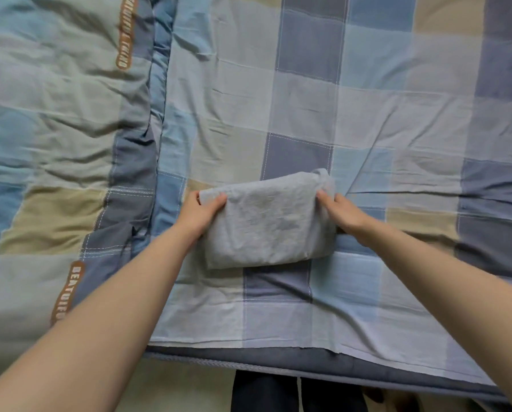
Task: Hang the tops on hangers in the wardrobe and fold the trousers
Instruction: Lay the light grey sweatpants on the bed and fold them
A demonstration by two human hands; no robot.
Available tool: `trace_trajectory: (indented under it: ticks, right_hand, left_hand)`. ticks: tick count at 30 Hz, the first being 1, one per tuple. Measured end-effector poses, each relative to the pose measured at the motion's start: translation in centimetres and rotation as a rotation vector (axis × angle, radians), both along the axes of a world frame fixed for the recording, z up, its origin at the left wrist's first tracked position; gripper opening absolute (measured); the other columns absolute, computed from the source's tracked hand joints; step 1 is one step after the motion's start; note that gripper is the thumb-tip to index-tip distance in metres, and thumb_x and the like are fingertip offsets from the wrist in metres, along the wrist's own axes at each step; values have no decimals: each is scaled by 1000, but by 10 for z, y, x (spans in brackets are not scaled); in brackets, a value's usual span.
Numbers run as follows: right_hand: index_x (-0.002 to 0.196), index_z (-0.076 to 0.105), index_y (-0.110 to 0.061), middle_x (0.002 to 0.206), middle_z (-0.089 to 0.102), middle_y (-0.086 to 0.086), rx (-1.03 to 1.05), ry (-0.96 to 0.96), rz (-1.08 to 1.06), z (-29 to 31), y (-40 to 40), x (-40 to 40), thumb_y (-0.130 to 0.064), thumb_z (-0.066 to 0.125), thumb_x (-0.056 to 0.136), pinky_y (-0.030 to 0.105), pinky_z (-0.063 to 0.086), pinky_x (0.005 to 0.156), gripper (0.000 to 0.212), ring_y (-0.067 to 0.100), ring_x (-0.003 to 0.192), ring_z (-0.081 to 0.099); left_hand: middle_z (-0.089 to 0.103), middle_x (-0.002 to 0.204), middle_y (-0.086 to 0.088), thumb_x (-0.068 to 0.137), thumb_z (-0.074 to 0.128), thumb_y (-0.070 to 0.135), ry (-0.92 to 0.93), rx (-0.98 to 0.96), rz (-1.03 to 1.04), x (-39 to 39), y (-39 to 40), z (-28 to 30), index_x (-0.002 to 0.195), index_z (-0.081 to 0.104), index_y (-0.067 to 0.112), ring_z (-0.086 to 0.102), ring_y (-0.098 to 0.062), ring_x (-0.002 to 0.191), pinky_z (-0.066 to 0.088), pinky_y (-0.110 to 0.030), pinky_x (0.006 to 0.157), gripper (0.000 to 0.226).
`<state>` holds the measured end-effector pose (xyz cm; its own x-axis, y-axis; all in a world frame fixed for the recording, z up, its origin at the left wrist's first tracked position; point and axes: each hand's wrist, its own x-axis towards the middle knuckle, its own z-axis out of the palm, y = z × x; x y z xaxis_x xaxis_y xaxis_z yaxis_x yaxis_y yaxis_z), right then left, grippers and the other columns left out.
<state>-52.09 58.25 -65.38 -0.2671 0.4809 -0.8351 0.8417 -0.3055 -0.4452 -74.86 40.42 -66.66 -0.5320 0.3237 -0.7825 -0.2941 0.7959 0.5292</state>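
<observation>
While folded small, grey trousers (268, 221): lying on checked bedsheet (397, 120), near the bed's front edge, roughly midway between both forearms. Compact rectangular bundle, several layers thick, far end slightly raised.

Left hand (199, 214): gripping the bundle's left end, thumb on top, remaining fingers tucked beneath the cloth. Right hand (342, 214): pinching the right end, thumb (323, 197) pressed into the fabric, other fingers curled behind it. Both ends held at once, presumably to keep the layers from slipping apart and to lift or shift the bundle as one piece; symmetrical hold judged suited to that purpose. Folding itself judged nearly or wholly done.

Quilt (55, 129): bunched along the left side of the bed, pushed aside, likely to leave flat working room on the sheet. Orange lettered label (124, 34) on it, partly legible only.

Not determinable: waistband, legs or any seam of the garment, all buried inside the fold; identification as trousers taken from the task. Fingertips under the cloth hidden. Wardrobe, hangers and tops out of view. Dark shape (278, 394) below the bed edge cut off by the frame, unclear.
</observation>
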Motion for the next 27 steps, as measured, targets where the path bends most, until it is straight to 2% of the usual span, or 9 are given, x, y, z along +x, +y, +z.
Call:
trace_trajectory:
  ticks: [2,5,9,12,13,17,23,25,27]
  right_hand:
    - [139,47,-13,139,50,7,29,46,11,-12,-17,-2,-49,46,95,39,35,110,57,23,130,45]
    - [140,43,-16,141,47,8,108,5,-109,-28,-34,-5,-58,49,89,42,31,113,67,25,133,41]
    - [136,48,-15,133,56,1,63,-7,-265,-37,-39,-10,-67,47,85,38,40,105,73,23,123,52]
    - [126,57,-12,115,64,0,-86,17,-410,-39,-41,-9,-70,50,82,27,49,81,73,15,98,62]
    - [124,57,-11,114,66,1,-165,45,-449,-39,-43,-8,-70,52,81,27,51,79,74,14,94,64]
    - [126,57,-10,112,70,4,-335,139,-621,-39,-60,0,-70,64,72,39,52,94,82,22,99,68]
    - [117,61,-8,103,72,5,-307,181,-746,-13,-83,37,-69,62,75,37,56,85,74,22,93,70]
    - [111,63,-11,96,72,2,-262,169,-763,4,-91,59,-72,56,76,32,55,76,70,20,89,69]
    - [109,63,-15,97,71,2,-211,140,-758,21,-101,80,-77,49,76,34,55,79,72,21,91,68]
  left_hand:
    - [65,122,-3,85,73,32,-105,46,9,11,-12,-7,126,59,13,62,-19,110,48,-35,98,47]
    - [66,121,-2,86,72,31,-143,50,-35,28,-29,-16,125,61,15,62,-17,109,45,-28,95,44]
    - [65,122,-3,91,63,42,-149,31,80,30,-25,-27,126,60,14,61,-20,110,44,-30,98,45]
    - [67,118,-3,90,58,54,-202,-10,178,28,-18,-29,122,61,19,62,-22,108,47,-37,100,48]
    - [68,117,-3,89,57,56,-220,-5,207,27,-15,-28,122,61,20,63,-22,106,49,-38,97,49]
    - [70,108,-2,89,56,59,-255,1,251,24,-11,-19,127,60,17,66,-18,95,53,-31,75,56]
    - [70,112,-10,85,54,66,-159,-77,92,32,-27,10,121,63,9,65,-29,102,51,-45,96,68]
    - [70,109,-7,88,49,66,-138,-70,6,43,-31,23,116,65,11,65,-27,100,53,-42,91,63]
    - [69,96,2,91,43,66,-103,-58,-60,56,-32,36,106,66,19,65,-18,90,52,-33,74,55]
